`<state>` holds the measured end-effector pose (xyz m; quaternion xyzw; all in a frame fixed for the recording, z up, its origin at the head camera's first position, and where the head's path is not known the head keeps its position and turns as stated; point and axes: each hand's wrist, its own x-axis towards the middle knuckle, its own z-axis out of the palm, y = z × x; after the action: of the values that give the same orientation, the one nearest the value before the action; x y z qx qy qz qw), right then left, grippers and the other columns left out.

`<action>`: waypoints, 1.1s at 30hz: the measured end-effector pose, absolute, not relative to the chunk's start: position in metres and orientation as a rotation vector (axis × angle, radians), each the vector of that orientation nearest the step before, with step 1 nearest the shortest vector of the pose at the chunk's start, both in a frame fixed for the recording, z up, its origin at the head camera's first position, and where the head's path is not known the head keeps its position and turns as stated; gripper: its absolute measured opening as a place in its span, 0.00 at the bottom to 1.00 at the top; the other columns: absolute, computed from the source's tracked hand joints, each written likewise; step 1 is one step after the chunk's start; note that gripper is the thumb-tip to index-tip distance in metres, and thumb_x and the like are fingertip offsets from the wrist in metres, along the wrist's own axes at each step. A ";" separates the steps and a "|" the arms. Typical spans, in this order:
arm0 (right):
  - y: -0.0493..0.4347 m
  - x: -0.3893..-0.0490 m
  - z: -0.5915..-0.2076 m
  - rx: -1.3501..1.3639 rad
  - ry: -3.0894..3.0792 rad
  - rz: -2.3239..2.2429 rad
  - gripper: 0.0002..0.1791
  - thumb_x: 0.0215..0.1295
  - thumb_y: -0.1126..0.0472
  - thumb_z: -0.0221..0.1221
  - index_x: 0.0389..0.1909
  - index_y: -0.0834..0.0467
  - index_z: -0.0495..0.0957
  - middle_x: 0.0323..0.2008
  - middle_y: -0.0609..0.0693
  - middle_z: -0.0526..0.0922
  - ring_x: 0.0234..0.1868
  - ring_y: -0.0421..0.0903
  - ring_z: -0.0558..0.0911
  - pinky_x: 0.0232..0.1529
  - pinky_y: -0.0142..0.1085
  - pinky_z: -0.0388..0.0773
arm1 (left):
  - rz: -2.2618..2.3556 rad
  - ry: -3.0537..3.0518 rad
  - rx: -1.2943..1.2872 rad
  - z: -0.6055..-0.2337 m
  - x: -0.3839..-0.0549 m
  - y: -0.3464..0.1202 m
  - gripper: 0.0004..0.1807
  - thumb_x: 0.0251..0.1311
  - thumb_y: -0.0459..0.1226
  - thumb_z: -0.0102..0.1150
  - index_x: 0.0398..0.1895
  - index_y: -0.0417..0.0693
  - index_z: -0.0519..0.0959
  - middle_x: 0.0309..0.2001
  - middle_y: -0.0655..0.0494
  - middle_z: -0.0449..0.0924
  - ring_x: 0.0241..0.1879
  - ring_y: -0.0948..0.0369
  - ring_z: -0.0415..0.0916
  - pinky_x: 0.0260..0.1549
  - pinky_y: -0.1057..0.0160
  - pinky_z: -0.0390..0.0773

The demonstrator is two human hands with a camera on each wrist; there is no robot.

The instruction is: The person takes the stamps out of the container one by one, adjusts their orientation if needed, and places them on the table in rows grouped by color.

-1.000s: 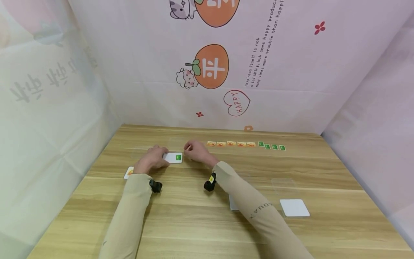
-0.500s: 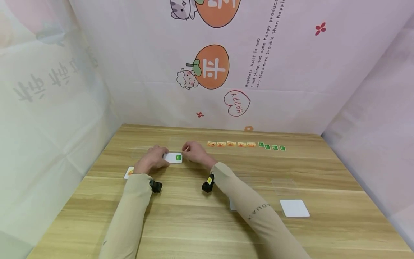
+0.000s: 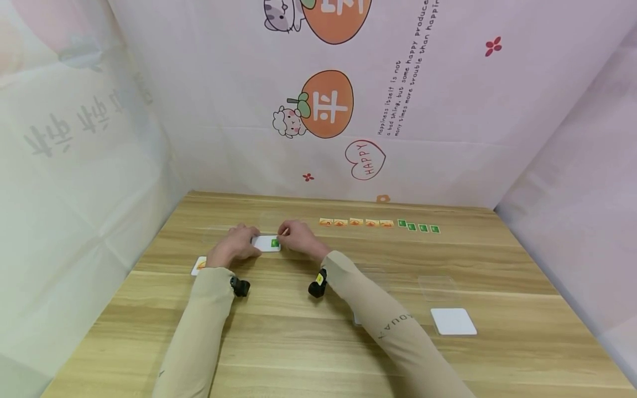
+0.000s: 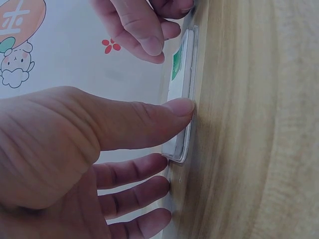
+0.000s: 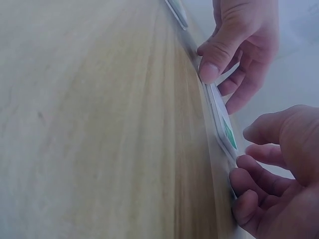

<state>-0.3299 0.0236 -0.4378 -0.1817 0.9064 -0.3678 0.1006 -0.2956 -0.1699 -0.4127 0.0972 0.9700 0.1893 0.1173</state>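
My left hand [image 3: 233, 244] holds a white card [image 3: 262, 244] by its left part, with the thumb [image 4: 144, 119] along the near edge and the other fingers on the far side. Under the card lies a clear plastic piece, flat on the table. A small green sticker [image 3: 275, 243] sits at the card's right end. Right at that end is my right hand [image 3: 298, 235], fingers loosely curled; in the right wrist view its thumb [image 5: 261, 130] and forefinger stand apart, with nothing seen between them. Whether its fingertips touch the card is unclear.
Several orange-patterned stickers [image 3: 355, 222] and several green stickers [image 3: 423, 228] form a row at the back. A card with an orange mark [image 3: 198, 265] lies left of my left wrist. A blank white card [image 3: 453, 321] and a clear piece [image 3: 438, 288] lie at the right.
My right hand has moved left, from beside the card to its right end, where its fingers now partly cover the green sticker. My left hand stays in place.
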 end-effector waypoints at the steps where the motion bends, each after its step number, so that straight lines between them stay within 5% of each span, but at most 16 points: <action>1: 0.024 -0.330 -0.438 -0.535 2.673 -1.090 0.08 0.68 0.59 0.58 0.43 0.58 0.78 0.39 0.52 0.81 0.34 0.42 0.77 0.30 0.29 0.73 | 0.555 2.837 0.280 -0.413 -0.295 -0.170 0.30 0.61 0.42 0.64 0.66 0.43 0.70 0.60 0.37 0.68 0.55 0.45 0.64 0.54 0.44 0.68; 33: 0.016 -0.330 -0.439 -0.536 2.730 -0.950 0.07 0.64 0.60 0.62 0.40 0.58 0.79 0.40 0.52 0.83 0.34 0.42 0.76 0.32 0.29 0.71 | 0.560 2.839 0.278 -0.414 -0.295 -0.169 0.31 0.60 0.42 0.64 0.66 0.42 0.70 0.60 0.38 0.68 0.55 0.45 0.64 0.54 0.45 0.68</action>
<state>-0.3298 0.0159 -0.4388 -0.1813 0.9239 -0.3216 0.1007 -0.2950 -0.1687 -0.4145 0.0949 0.9699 0.1913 0.1172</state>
